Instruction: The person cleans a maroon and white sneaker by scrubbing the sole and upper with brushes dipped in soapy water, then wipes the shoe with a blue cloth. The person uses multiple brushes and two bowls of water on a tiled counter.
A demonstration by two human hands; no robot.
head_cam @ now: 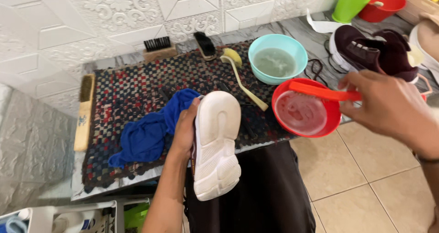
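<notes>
Left hand (183, 132) grip closed on white-soled shoe (216, 144) (sole up), right hand (388, 105) gripping red brush (320, 92) over red bowl (336, 121)

White-soled sneaker (216, 144), sole up, held above the lap. Orange plastic brush (320, 91), bristles down, over red soapy-water bowl (336, 123).

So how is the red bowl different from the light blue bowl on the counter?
The red bowl sits nearer the counter edge, while the light blue bowl stands further back by the wall. The red bowl holds pinkish, foamy liquid; the light blue bowl holds greyish, cloudy water. The right hand holds a red brush over the red bowl; nothing is over the light blue bowl. Both are round plastic bowls holding liquid.
</notes>
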